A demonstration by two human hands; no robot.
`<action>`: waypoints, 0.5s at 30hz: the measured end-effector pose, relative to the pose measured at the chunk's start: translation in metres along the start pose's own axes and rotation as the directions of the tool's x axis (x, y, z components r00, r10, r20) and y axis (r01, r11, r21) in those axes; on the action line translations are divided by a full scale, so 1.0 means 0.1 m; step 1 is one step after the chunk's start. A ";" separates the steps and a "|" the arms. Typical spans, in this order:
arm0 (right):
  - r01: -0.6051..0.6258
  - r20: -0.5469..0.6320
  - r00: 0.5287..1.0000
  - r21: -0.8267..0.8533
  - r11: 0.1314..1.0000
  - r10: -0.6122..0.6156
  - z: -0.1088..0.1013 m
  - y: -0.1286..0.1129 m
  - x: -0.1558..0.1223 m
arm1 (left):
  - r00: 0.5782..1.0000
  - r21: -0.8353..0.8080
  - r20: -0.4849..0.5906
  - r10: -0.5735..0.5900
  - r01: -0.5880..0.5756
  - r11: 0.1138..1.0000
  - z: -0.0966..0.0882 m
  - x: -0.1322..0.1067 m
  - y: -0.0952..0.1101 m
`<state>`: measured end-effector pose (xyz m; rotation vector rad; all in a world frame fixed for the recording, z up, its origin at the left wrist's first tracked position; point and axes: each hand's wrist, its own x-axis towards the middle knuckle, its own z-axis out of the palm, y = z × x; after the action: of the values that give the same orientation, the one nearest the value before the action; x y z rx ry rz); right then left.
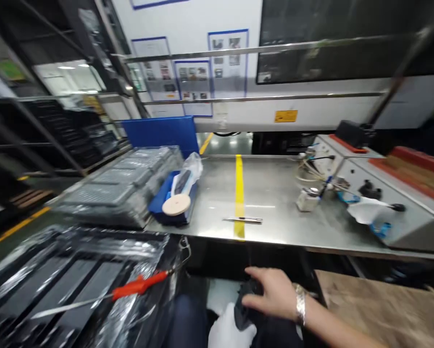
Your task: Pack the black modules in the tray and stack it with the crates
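Low at the front edge of the bench, my right hand is bare, with a silvery band at the wrist. Its thumb and fingers close around a small black part, whose exact kind is blurred. My left hand, in a white glove, meets the same part from below and grips its lower end; most of its fingers are hidden. On the bench beyond lies a slim metal pen-like tool, across a yellow tape strip.
A red-handled blade tool lies on a plastic-wrapped black tray at left. Behind are stacked grey trays and a blue bin. Grey machines and a small white-bodied jar stand at right, above a brown board.
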<state>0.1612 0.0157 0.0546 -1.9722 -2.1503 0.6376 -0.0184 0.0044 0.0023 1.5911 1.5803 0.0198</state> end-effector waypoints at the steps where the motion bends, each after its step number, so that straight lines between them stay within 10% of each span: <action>1: 0.033 -0.035 0.999 0.000 0.999 -0.033 -0.08 0.07 0.15 | 0.999 -0.149 0.001 -0.038 0.038 0.988 -0.08 -0.04 -0.08; 4: 0.013 -0.175 0.984 -0.078 0.997 -0.027 -0.24 0.37 0.71 | 0.997 -0.579 -0.059 -0.039 -0.003 0.816 -0.34 -0.24 -0.28; 9: 0.086 -0.288 0.947 -0.209 0.974 -0.146 -0.08 0.77 1.65 | 0.987 -0.815 -0.150 0.050 -0.152 0.559 -0.66 -0.59 -0.39; 15: 0.095 -0.374 0.918 -0.109 0.989 -0.130 0.17 1.01 1.75 | 0.978 -0.885 -0.184 0.097 -0.208 0.416 -0.79 -0.75 -0.47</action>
<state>0.2256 0.1881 -0.0317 -1.8123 -2.0558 0.1243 -0.1148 -0.0219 0.0656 0.8167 1.1112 0.9399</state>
